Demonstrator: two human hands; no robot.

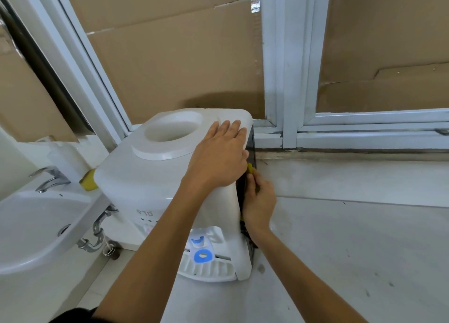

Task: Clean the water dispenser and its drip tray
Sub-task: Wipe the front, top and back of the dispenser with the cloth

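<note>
A white tabletop water dispenser (155, 186) stands on a pale grey surface (352, 245), just right of a white wash basin (36, 228) with a chrome tap (49, 178); its round bottle well faces up and its drip tray (211, 270) juts out at the near foot, under the blue taps (202, 255). The left hand (218, 157) lies flat on the dispenser's top, fingers straight and together, reaching toward the far right corner; the right hand (258, 201) is curled round a yellow sponge (249, 169), held against the dark right side panel (251, 150). A second yellow sponge (89, 179) sits between basin and dispenser; cardboard (175, 62) covers the windows behind.
</note>
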